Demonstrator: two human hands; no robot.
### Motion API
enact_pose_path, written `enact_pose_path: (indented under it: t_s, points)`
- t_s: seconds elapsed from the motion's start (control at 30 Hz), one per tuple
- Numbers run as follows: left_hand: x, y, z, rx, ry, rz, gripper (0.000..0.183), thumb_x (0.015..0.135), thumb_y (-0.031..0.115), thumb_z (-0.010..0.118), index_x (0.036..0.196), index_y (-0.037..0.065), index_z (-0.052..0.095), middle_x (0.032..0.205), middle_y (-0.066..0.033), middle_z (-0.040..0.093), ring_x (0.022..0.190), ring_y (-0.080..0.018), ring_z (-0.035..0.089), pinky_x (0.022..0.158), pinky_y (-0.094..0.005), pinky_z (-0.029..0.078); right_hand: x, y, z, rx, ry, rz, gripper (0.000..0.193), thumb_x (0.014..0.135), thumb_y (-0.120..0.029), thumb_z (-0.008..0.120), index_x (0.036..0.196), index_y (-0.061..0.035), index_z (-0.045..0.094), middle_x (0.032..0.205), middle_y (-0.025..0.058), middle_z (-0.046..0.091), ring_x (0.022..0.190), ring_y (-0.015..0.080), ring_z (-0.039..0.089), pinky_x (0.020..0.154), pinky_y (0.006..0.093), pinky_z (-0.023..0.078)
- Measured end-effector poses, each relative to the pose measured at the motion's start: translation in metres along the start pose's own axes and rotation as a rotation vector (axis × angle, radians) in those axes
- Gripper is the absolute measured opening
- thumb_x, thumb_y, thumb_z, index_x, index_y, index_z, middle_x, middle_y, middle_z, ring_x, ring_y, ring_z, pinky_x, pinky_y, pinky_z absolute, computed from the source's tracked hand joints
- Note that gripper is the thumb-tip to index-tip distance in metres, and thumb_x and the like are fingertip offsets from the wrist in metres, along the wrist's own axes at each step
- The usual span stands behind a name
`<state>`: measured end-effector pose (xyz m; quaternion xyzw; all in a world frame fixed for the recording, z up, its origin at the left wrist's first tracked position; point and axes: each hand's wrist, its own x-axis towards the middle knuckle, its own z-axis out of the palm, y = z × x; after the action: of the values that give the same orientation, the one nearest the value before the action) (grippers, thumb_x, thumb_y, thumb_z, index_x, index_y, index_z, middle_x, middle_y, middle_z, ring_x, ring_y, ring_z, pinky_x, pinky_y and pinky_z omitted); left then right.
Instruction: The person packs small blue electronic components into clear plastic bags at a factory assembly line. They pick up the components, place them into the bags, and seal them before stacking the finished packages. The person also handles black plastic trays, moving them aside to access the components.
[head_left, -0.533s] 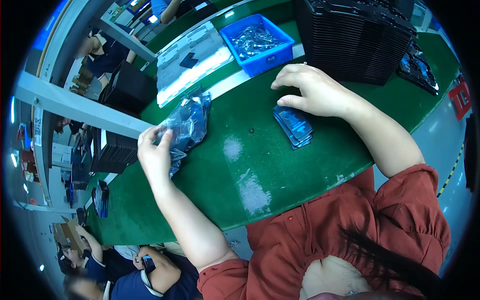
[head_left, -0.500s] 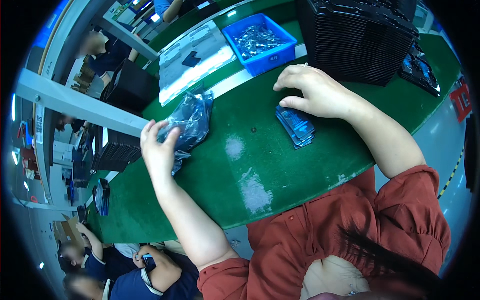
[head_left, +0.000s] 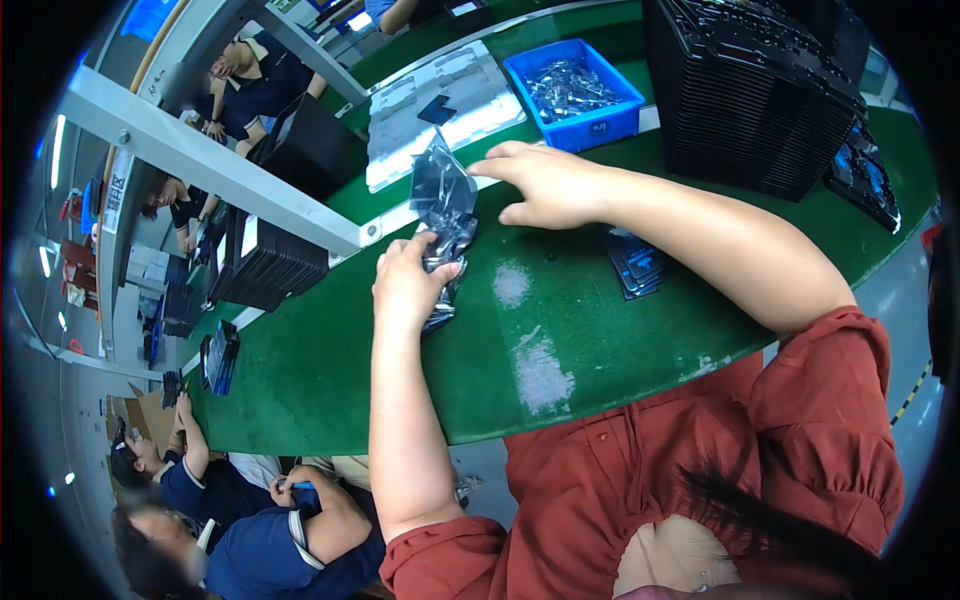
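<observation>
My left hand (head_left: 408,285) has its fingers and thumb closed on the lower part of a crinkled, shiny clear plastic bag (head_left: 445,195) with something dark in it. My right hand (head_left: 550,187) is stretched out flat beside the bag's upper end, thumb and fingers apart. Its fingertips are very close to the bag's edge; whether they touch it I cannot tell. Under my right forearm lies a small fanned pile of thin dark rectangular pieces (head_left: 636,268) on the green table (head_left: 470,370), partly hidden by the arm.
A blue bin (head_left: 590,135) of small metallic parts stands at the back, beside a pale moulded tray (head_left: 395,160) with a dark piece on it. A tall stack of black trays (head_left: 760,120) rises at the right. A grey metal post (head_left: 220,170) slants across the left. Several co-workers sit around.
My right hand has moved left, from the pile of dark pieces to the plastic bag. My left hand has shifted a little right with the bag, which now stands more upright. The view has shifted somewhat.
</observation>
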<state>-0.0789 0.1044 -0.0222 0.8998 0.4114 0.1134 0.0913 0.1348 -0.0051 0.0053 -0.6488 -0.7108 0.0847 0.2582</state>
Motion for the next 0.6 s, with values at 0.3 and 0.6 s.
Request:
enact_pose_path:
  t_s: [0.3,0.6]
  points:
    - [-0.024,-0.004,0.006,-0.372,0.225,-0.013,0.028,0.068,0.015,0.076,0.087,-0.001,0.063,0.085,-0.0134,0.061,0.077,-0.0294,0.061,0.073,-0.0373,0.048,0.074,-0.023,0.051,0.063,-0.274,0.086,0.072,0.066,-0.027,0.075,0.131,-0.009,0.049,0.129,0.0218,0.05,0.119,0.0335,0.049,0.1,0.0371,0.039]
    - [-0.027,-0.003,0.02,-0.303,0.44,0.006,0.09,0.062,0.014,0.081,0.139,0.013,0.035,0.136,-0.0195,0.041,0.121,-0.0334,0.045,0.1,-0.0389,0.039,0.057,-0.046,0.068,0.637,-0.226,0.214,0.04,0.07,0.007,0.051,0.105,-0.0009,0.067,0.092,0.0121,0.066,0.084,0.0173,0.06,0.078,0.0295,0.047]
